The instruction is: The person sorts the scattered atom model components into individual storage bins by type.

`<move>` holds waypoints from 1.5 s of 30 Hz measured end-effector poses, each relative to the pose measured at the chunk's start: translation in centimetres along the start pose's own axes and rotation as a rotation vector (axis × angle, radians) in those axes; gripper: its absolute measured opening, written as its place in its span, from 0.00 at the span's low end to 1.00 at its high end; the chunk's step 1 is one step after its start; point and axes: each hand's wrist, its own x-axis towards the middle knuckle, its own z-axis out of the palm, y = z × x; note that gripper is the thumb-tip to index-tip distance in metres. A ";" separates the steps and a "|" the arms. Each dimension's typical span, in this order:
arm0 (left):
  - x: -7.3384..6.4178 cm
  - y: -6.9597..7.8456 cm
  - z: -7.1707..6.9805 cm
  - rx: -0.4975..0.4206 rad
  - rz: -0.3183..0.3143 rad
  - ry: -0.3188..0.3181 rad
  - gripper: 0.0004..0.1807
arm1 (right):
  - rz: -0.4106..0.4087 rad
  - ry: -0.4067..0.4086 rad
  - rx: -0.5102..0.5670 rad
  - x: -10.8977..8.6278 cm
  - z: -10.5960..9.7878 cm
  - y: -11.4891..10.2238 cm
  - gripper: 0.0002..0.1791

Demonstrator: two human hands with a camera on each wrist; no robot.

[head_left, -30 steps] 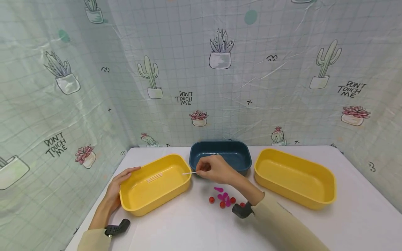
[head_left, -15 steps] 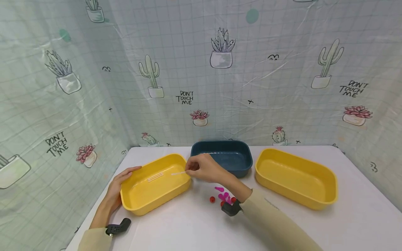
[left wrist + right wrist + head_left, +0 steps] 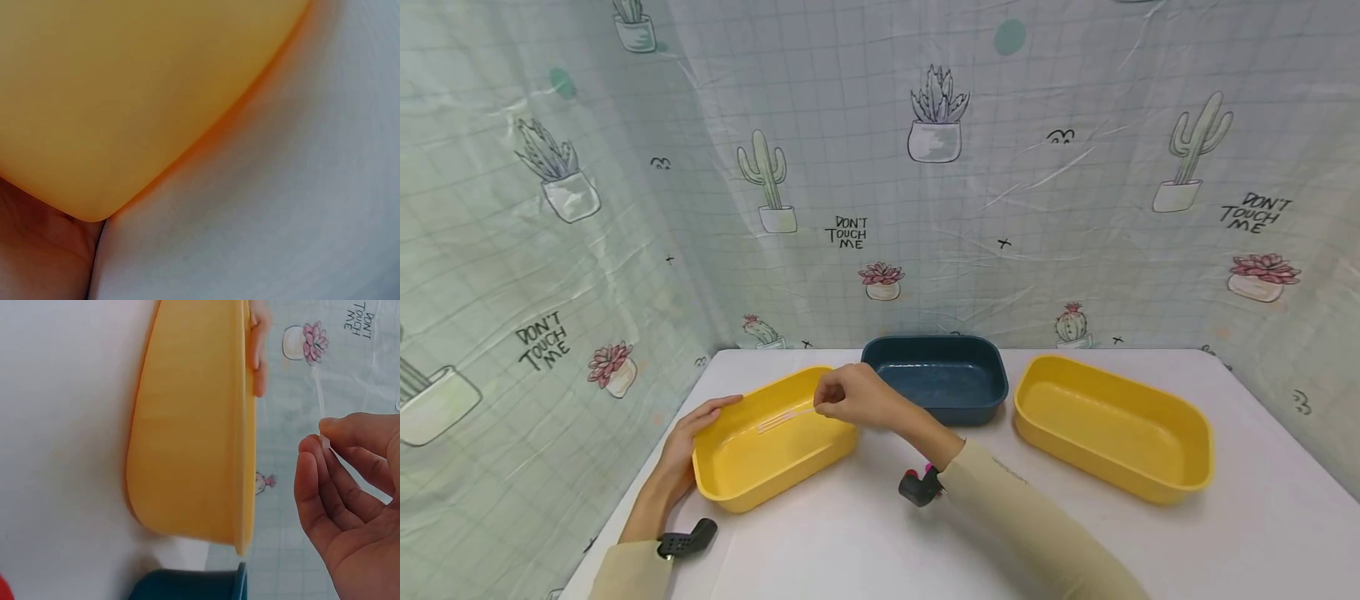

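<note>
My left hand (image 3: 681,446) holds the left end of a yellow bin (image 3: 790,450), its thumb over the rim. In the left wrist view the bin's wall (image 3: 144,94) fills much of the picture, with only part of the palm (image 3: 44,244) beside it. Above the bin's right half, my right hand (image 3: 859,396) pinches a thin white swab-like stick (image 3: 321,397) by its thicker end, between thumb and fingertips. The stick points left, toward several similar white sticks (image 3: 775,422) lying side by side on the bin floor.
A dark blue bin (image 3: 932,375) stands at the back, just right of the yellow one. Another yellow bin (image 3: 1112,425) sits to the right. Small red balls (image 3: 912,473) and pink pieces (image 3: 928,467) on the white table are mostly hidden by the right wrist camera.
My right hand has moved left with the white stick, from the bin's right rim to over its inside. The left hand stays at the bin's left end.
</note>
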 end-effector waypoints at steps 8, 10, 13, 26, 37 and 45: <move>0.1 -0.1 0.1 0.008 -0.013 0.007 0.27 | 0.049 -0.024 -0.022 2.3 1.7 0.4 0.04; 0.1 -0.1 0.1 0.009 -0.013 0.007 0.27 | 0.076 -0.029 -0.028 2.8 2.2 0.7 0.04; 0.1 -0.1 0.1 0.012 -0.015 0.013 0.27 | 0.122 -0.037 -0.020 3.4 2.8 0.9 0.04; 0.2 -0.3 -0.1 0.031 -0.034 0.022 0.27 | 0.168 -0.044 -0.096 6.2 5.3 0.9 0.03; 0.2 -0.2 -0.2 0.017 -0.014 0.018 0.27 | 0.339 0.011 -0.030 7.3 6.8 1.6 0.02; 0.4 -0.2 -0.1 0.026 -0.016 0.021 0.26 | 0.425 0.017 0.062 7.5 7.6 2.0 0.03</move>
